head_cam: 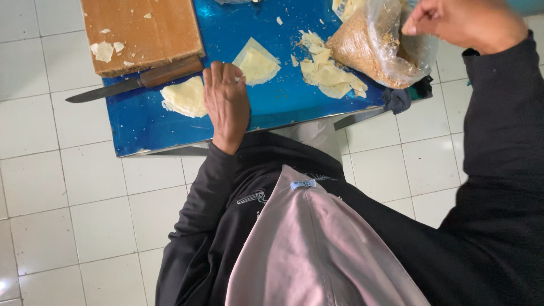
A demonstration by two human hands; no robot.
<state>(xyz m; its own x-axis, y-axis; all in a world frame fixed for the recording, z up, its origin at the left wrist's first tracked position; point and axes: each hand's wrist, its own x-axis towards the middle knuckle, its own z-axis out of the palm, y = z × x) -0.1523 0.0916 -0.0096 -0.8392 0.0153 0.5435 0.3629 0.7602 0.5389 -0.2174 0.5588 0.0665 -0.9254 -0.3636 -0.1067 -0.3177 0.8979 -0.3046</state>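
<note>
The blue bench (170, 127) is carrying a wooden cutting board (141, 31) with a knife (130, 84) lying beside it. The right hand (462, 22), fingers curled, is pinching the crumb-filled plastic bag (379, 48) open, while the left hand (226, 105) is lying flat, fingers together, steadying itself between two thin dough pieces (184, 97).

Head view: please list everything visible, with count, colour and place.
Table: one, blue top, upper middle.
Wooden board: one, brown, table's far left.
Knife: one, wooden handle, against the board.
Folded pastry sheets: two, pale yellow, beside the left hand.
Pastry scraps: one pile, pale, by the bag.
Plastic bag: one, clear, brown crumbs inside.
Floor: white tiles.
Left hand: flat on the table.
Right hand: at the bag's top.
</note>
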